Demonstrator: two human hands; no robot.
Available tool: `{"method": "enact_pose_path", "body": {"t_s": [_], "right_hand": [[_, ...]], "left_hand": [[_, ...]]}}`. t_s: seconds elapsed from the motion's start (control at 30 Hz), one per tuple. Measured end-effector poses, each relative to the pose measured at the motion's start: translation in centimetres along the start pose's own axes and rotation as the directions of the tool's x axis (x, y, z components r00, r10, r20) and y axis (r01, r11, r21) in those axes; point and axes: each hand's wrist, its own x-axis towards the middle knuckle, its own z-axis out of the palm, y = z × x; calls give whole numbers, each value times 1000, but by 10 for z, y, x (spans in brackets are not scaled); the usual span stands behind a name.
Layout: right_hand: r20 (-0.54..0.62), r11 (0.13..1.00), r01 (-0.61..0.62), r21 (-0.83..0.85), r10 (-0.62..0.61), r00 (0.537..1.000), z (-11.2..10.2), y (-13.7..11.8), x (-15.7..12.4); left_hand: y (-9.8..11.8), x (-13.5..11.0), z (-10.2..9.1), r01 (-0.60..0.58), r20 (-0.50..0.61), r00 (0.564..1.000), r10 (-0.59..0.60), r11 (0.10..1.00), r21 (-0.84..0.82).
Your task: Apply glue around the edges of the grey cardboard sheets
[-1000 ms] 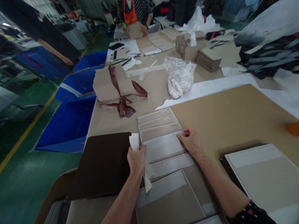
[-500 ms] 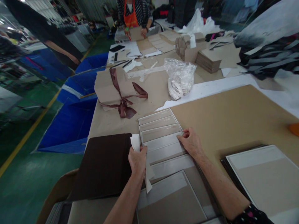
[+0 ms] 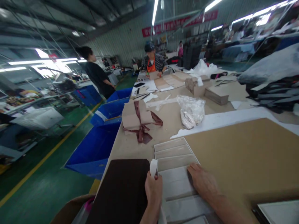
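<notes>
A fanned row of grey board panels with pale strips (image 3: 174,161) lies on the table in front of me. My left hand (image 3: 153,189) is closed on a white paper strip (image 3: 153,167) at the row's left edge. My right hand (image 3: 203,183) rests on the right side of the panels, fingers curled down onto a pale strip; whether it pinches anything I cannot make out. A dark brown board (image 3: 121,189) lies left of my left hand.
A bundle of cardboard tied with a maroon ribbon (image 3: 137,119) and a clear plastic bag (image 3: 191,110) sit further up the table. A large brown sheet (image 3: 243,152) covers the right. Blue bins (image 3: 98,146) line the left. One person (image 3: 154,63) works at the far end; another (image 3: 98,74) stands in the aisle.
The view has tilted upward, showing the hall and ceiling. Both hands stay on the panels; the right hand's fingers seem flatter on the strip than before.
</notes>
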Motion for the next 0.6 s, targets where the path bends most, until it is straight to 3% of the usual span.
{"method": "enact_pose_path", "body": {"t_s": [0.2, 0.3, 0.5, 0.6], "right_hand": [[75, 952, 126, -280, -109, 991, 10, -21, -5], [56, 946, 111, -303, -99, 993, 19, -17, -8], [-2, 980, 50, -192, -51, 999, 17, 21, -19], [-108, 997, 0, 72, 8, 994, 3, 24, -25]], "left_hand": [[2, 3, -1, -35, 52, 998, 33, 999, 32], [3, 1, -2, -39, 58, 998, 36, 998, 42], [12, -11, -23, -69, -12, 998, 68, 997, -37], [20, -25, -45, -50, -20, 999, 47, 980, -195]]}}
